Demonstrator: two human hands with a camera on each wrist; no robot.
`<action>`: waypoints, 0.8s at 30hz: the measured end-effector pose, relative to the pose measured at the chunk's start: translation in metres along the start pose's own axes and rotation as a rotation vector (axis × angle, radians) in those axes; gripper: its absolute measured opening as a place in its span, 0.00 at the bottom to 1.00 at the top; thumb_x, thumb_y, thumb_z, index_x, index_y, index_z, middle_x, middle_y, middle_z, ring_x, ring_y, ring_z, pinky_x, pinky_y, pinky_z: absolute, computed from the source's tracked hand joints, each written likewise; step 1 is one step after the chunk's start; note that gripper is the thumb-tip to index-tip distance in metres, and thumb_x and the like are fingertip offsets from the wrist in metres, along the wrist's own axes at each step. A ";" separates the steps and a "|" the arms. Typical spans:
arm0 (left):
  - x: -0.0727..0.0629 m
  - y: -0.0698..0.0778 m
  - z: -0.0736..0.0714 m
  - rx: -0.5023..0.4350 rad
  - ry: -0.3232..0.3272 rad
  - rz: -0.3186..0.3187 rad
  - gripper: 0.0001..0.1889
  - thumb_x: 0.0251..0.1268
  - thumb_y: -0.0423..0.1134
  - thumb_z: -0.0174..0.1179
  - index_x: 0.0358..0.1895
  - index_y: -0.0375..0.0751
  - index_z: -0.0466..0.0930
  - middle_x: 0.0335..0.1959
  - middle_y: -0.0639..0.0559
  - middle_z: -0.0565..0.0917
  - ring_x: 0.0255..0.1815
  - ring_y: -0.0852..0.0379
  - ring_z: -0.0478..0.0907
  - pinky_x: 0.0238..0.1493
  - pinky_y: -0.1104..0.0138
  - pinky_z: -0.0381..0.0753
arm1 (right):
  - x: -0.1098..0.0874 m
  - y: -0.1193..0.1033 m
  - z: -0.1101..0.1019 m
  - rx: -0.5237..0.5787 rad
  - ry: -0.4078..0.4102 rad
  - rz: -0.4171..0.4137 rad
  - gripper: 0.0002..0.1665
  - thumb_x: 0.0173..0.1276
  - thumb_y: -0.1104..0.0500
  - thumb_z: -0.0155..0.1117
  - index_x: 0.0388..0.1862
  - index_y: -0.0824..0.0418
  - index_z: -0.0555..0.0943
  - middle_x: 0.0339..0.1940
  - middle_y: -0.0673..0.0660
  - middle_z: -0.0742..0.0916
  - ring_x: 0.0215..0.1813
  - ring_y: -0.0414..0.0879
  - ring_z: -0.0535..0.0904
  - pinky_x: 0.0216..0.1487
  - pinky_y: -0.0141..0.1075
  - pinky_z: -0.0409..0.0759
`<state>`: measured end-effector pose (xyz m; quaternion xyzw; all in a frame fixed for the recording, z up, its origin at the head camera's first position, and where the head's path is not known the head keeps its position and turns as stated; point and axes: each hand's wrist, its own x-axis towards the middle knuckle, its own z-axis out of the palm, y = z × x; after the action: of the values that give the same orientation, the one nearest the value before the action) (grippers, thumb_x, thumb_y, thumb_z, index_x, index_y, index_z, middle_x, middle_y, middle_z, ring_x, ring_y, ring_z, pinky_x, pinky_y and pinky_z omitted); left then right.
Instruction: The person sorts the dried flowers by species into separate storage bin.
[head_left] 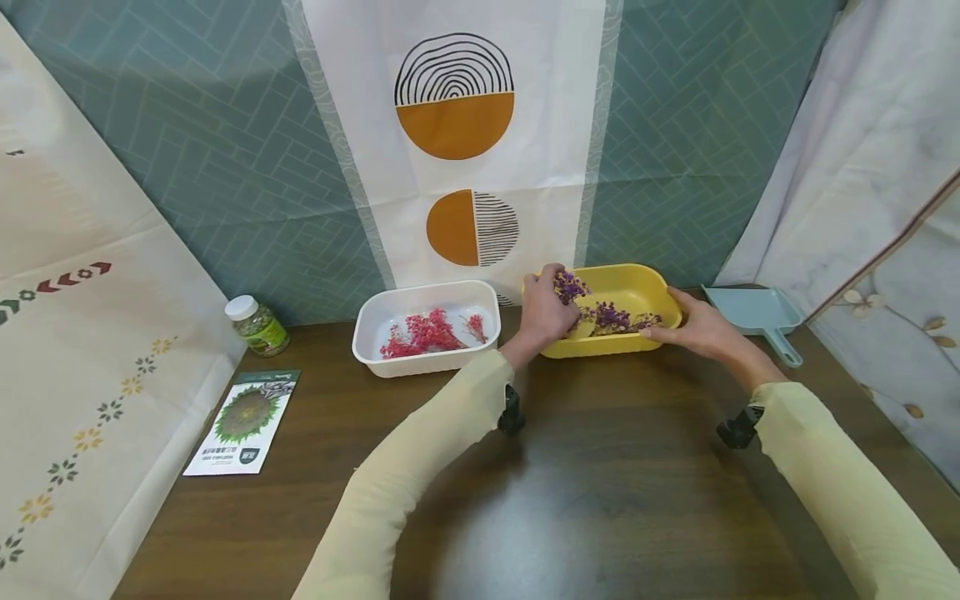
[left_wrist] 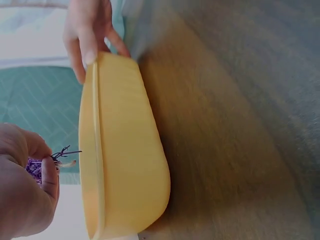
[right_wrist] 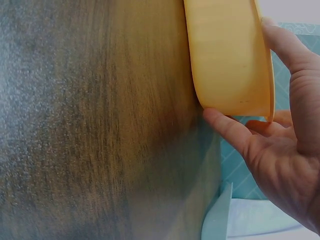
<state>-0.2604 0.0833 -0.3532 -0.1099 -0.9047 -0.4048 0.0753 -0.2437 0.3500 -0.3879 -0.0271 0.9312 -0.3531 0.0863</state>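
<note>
Over the left end of the yellow tub (head_left: pixel 600 345), my left hand (head_left: pixel 547 308) pinches a sprig of purple dried flowers (head_left: pixel 572 287). The left wrist view shows thin stems (left_wrist: pixel 64 154) poking out between thumb and fingers. More purple dried flowers (head_left: pixel 611 318) lie inside the tub. My right hand (head_left: pixel 701 329) grips the tub's right end. Its thumb (right_wrist: pixel 285 44) is on the rim and a fingertip touches the lower corner, as the right wrist view shows. To the left, a white tub (head_left: pixel 427 363) holds red dried flowers (head_left: pixel 431 332).
A light blue dustpan (head_left: pixel 753 308) lies right of the right hand. At the left stand a lidded jar (head_left: pixel 258 326) and, lying flat, a seed packet (head_left: pixel 243 423) with a sunflower picture. Patterned cloths (head_left: pixel 300 167) hang behind and beside the wooden table (head_left: pixel 600 483).
</note>
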 end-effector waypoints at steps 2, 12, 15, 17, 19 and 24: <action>0.004 -0.001 0.002 -0.005 0.009 -0.027 0.35 0.54 0.29 0.67 0.69 0.44 0.69 0.54 0.39 0.70 0.49 0.50 0.69 0.47 0.65 0.76 | 0.000 0.000 0.000 -0.004 0.001 -0.002 0.71 0.62 0.34 0.69 0.80 0.70 0.38 0.75 0.78 0.58 0.72 0.72 0.57 0.69 0.68 0.55; 0.017 -0.005 0.012 0.015 0.011 -0.102 0.38 0.54 0.28 0.65 0.71 0.47 0.66 0.56 0.41 0.67 0.46 0.50 0.71 0.49 0.64 0.77 | 0.001 0.002 0.001 -0.010 0.008 0.001 0.72 0.61 0.32 0.69 0.80 0.70 0.39 0.76 0.78 0.57 0.72 0.73 0.56 0.68 0.68 0.54; 0.018 -0.008 0.014 0.016 0.009 -0.129 0.38 0.55 0.28 0.65 0.72 0.48 0.65 0.57 0.41 0.66 0.46 0.50 0.71 0.49 0.65 0.78 | 0.001 0.002 0.002 -0.003 -0.001 0.005 0.71 0.62 0.32 0.69 0.80 0.70 0.37 0.76 0.78 0.56 0.73 0.73 0.56 0.68 0.68 0.54; 0.019 -0.009 0.016 0.017 0.009 -0.141 0.38 0.56 0.28 0.65 0.72 0.48 0.65 0.57 0.40 0.65 0.46 0.51 0.71 0.48 0.65 0.78 | 0.002 0.002 0.002 0.000 -0.002 0.007 0.72 0.62 0.32 0.69 0.80 0.70 0.37 0.76 0.78 0.56 0.73 0.73 0.55 0.69 0.68 0.54; 0.020 -0.010 0.017 0.016 0.014 -0.145 0.38 0.57 0.28 0.65 0.73 0.47 0.64 0.57 0.40 0.65 0.45 0.51 0.71 0.47 0.65 0.78 | 0.001 0.002 0.001 -0.004 0.001 0.003 0.72 0.61 0.32 0.69 0.80 0.70 0.37 0.76 0.78 0.56 0.73 0.73 0.55 0.69 0.67 0.54; 0.020 -0.009 0.018 0.000 0.020 -0.144 0.38 0.56 0.28 0.65 0.73 0.46 0.64 0.58 0.39 0.64 0.45 0.50 0.72 0.47 0.65 0.78 | 0.001 0.003 0.001 -0.006 0.015 -0.009 0.71 0.61 0.33 0.70 0.80 0.71 0.39 0.76 0.77 0.57 0.73 0.72 0.56 0.69 0.67 0.55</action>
<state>-0.2833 0.0942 -0.3671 -0.0406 -0.9095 -0.4101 0.0549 -0.2449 0.3515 -0.3903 -0.0286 0.9328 -0.3509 0.0775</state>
